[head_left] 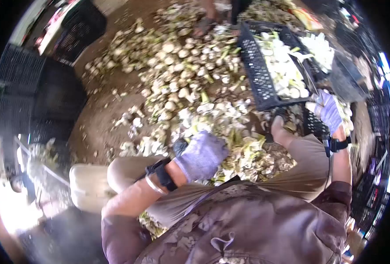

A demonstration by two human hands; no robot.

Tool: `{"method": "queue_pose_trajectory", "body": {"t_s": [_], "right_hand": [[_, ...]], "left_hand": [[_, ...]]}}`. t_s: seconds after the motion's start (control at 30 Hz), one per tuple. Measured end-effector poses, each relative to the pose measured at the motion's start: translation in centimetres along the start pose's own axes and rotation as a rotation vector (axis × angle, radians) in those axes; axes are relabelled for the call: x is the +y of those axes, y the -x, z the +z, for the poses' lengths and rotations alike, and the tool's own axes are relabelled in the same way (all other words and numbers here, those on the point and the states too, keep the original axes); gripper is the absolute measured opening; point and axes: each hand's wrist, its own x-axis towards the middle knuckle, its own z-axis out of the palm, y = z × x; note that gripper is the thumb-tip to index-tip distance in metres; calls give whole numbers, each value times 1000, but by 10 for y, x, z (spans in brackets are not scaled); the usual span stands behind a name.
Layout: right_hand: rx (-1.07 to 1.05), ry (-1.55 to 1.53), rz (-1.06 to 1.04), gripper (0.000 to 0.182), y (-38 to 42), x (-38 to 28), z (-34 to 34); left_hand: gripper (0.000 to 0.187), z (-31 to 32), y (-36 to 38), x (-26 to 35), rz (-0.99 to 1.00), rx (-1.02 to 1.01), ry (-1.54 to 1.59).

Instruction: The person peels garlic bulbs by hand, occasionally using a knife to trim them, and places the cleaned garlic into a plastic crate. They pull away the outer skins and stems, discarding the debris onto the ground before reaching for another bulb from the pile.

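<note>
My left hand, in a pale purple glove, is closed over the peelings between my legs. Its fingers are curled under, so what they hold, if anything, is hidden. My right hand, gloved alike, is at the near right corner of a black plastic crate. From its grip a thin grey blade, seemingly a knife, points up along the crate's side. Trimmed white garlic bulbs fill that crate. Loose garlic peelings lie below and around my left hand.
A large heap of untrimmed garlic bulbs spreads over the dirt floor ahead. More white garlic is in a container at the right. Black crates stand stacked at the left. Another person's feet are at the heap's far edge.
</note>
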Motion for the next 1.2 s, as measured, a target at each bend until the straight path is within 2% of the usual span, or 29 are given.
{"method": "queue_pose_trajectory", "body": {"t_s": [0.03, 0.07, 0.1, 0.13, 0.17, 0.23, 0.3, 0.33, 0.4, 0.43, 0.5, 0.53, 0.57, 0.6, 0.63, 0.67, 0.7, 0.73, 0.8, 0.83, 0.87, 0.9, 0.93, 0.97, 1.0, 1.1, 1.13, 1.17, 1.2], "right_hand": [[138, -11, 174, 21, 11, -8, -22], [266, -39, 66, 21, 18, 13, -38], [380, 125, 162, 22, 25, 47, -53], [427, 249, 406, 20, 33, 75, -69], [466, 209, 418, 17, 40, 113, -82], [441, -104, 528, 21, 48, 195, -108], [487, -294, 631, 27, 58, 212, -115], [499, -301, 633, 27, 60, 229, -118], [483, 441, 610, 32, 65, 263, -124], [425, 595, 756, 36, 67, 230, -121], [391, 669, 810, 42, 76, 247, -122], [449, 693, 788, 53, 80, 254, -119], [463, 663, 853, 61, 80, 260, -121], [448, 806, 914, 60, 73, 254, -119], [478, 815, 765, 58, 65, 244, -119], [488, 727, 553, 48, 58, 231, -122], [427, 323, 264, 30, 45, 229, -120], [332, 245, 185, 21, 32, 180, -107], [-136, 174, 256, 16, 23, 54, -69], [-295, 116, 116, 18, 26, 17, -39], [-338, 94, -335, 19, 27, 3, -4], [-561, -160, -38, 20, 33, -29, 29], [-726, -391, 50, 25, 37, -47, 61], [-709, -535, 206, 31, 47, -74, 91], [-637, -752, 187, 30, 52, -80, 127], [-375, -1227, 179, 25, 49, -124, 181], [-348, -1150, 236, 22, 44, -125, 193], [-288, -1115, 144, 18, 39, -127, 207], [-310, -1140, 161, 19, 39, -129, 214]], "left_hand": [[32, -6, -3, 5, -88, 155, 103], [38, -9, -8, 6, -161, 198, 313], [46, -1, -9, 4, -267, 329, 794], [51, -7, -9, 3, -431, 308, 1004], [51, -3, -12, 3, -498, 488, 1360], [52, 5, -17, 2, -492, 677, 2227], [63, 13, -23, 5, -554, 850, 2235], [63, 20, -25, 5, -558, 842, 2225], [63, 36, -28, 4, -566, 827, 2206], [62, 26, -34, 13, -566, 838, 2293], [59, 29, -39, 12, -539, 824, 2366], [56, 31, -37, 12, -522, 807, 2433], [50, 35, -38, 12, -438, 825, 2503], [48, 35, -41, 11, -420, 836, 2463], [46, 34, -41, 11, -417, 863, 2413], [47, 32, -40, 9, -430, 868, 2392], [48, 31, -39, 8, -439, 871, 2373], [48, 34, -40, 7, -383, 897, 2330], [50, 29, -44, 8, -255, 923, 2358], [51, 23, -46, 12, -186, 932, 2433], [48, 26, -46, 14, -256, 996, 2322], [50, 21, -44, 16, -169, 1012, 2421], [50, 21, -42, 17, -127, 1032, 2415], [49, 21, -39, 17, -87, 1056, 2406], [50, 28, -34, 14, -65, 1051, 2404], [52, 20, -21, 15, -307, 1120, 2118], [53, 20, -15, 8, -280, 1111, 2266], [54, 19, -7, 5, -323, 1105, 2252], [53, 17, -1, 3, -327, 1116, 2225]]}}
